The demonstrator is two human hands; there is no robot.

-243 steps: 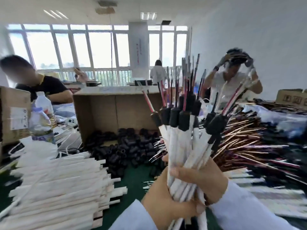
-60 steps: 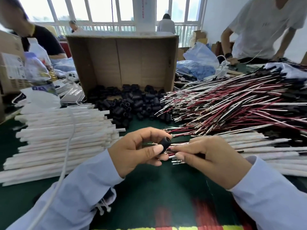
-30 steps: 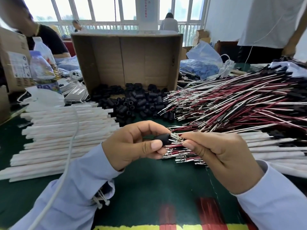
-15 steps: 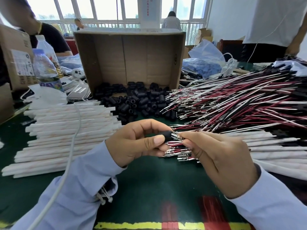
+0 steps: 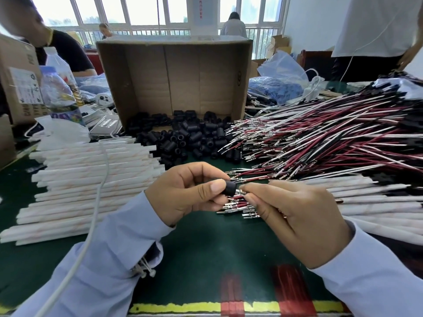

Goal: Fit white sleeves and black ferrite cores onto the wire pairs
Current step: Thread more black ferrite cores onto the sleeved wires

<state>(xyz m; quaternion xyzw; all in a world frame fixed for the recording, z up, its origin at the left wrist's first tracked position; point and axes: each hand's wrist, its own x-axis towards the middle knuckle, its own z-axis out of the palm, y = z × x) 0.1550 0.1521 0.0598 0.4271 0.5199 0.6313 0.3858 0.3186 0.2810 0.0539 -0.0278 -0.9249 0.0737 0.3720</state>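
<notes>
At the middle of the surface (image 5: 206, 248) a black core (image 5: 230, 188) is pinched between thumb and forefinger of the left grip (image 5: 185, 191), its bore turned toward 3 o'clock. The right grip (image 5: 297, 220) is pinched on a wire pair (image 5: 239, 192), whose metal terminals are held against the core's mouth. This is judged to be the threading step, barely begun. Whether a sleeve is already on this pair cannot be told, since the palm hides it. Next, both terminals would need to be held side by side, lined up with the bore and pushed through together; a splayed tip is likely to catch on the rim. Spare cores (image 5: 190, 138) are heaped at 12 o'clock, sleeves (image 5: 91, 170) stacked at 9 o'clock, wires (image 5: 320, 133) piled at 2 o'clock.
</notes>
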